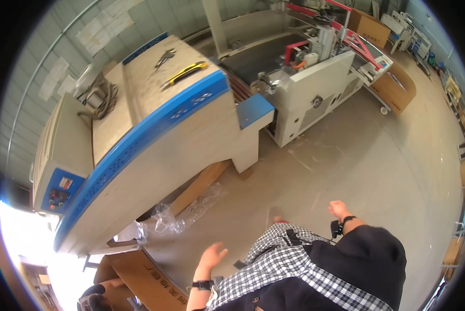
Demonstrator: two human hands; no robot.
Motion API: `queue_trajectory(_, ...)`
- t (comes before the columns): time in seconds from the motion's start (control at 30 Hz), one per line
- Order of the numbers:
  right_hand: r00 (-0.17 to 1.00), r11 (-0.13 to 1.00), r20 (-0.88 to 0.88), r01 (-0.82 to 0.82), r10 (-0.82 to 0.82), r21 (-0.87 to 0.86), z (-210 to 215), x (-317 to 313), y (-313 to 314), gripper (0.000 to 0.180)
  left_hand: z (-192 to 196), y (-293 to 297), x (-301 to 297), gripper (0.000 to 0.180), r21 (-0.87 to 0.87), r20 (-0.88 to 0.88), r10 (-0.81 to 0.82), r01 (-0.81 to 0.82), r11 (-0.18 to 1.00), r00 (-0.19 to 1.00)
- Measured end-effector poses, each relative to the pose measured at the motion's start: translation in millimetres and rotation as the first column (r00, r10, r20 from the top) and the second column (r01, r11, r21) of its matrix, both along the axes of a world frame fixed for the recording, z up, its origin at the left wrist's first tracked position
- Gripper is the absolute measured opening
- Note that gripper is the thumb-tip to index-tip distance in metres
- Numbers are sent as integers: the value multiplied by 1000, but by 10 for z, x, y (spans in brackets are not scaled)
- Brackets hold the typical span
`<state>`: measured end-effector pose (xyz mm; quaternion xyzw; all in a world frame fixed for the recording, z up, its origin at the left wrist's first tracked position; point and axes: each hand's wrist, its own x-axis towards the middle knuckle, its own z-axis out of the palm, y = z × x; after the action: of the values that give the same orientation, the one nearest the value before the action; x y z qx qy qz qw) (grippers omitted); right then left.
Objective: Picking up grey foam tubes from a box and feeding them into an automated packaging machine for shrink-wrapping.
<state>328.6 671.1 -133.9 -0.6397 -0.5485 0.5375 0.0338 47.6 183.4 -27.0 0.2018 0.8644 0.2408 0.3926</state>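
My left hand (213,254) hangs in front of my body at the lower middle, its fingers a little apart and holding nothing. My right hand (338,209) is out over the floor to the right, fingers curled in, with nothing visible in it. A dark strap circles each wrist. Between my arms is a black-and-white checked apron (274,262) over dark clothes. Neither hand touches anything. Nearest my left hand is an open cardboard box (149,277). On top of the large blue-and-cream machine (175,135) lie a yellow utility knife (185,74) and a dark metal tool (164,58).
Another person (95,299) is beside the box at the lower left. Clear plastic film (183,217) and a cardboard strip (204,181) lie under the machine's edge. A second machine with red arms (320,78) stands ahead, near a wheeled cart wheel (384,110). Shelves line the far right.
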Motion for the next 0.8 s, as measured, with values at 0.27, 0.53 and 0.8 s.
queue_trajectory(0.27, 641, 769, 455, -614, 619, -181, -1423, 2428, 371, 26, 399, 2216, -634, 54, 334, -81, -25, 50, 941, 996)
queue_trajectory(0.53, 959, 932, -13, 271, -282, -241, 56, 1266, 2048, 30, -81, 5049, -2060, 62, 512, 57, 415, -384, 769, 908)
queue_trajectory(0.8, 939, 929, -17, 337, -343, -156, 514, 988, 3216, 29, -29, 6356, -2668, 91, 275, 516, 526, -713, 645, 675)
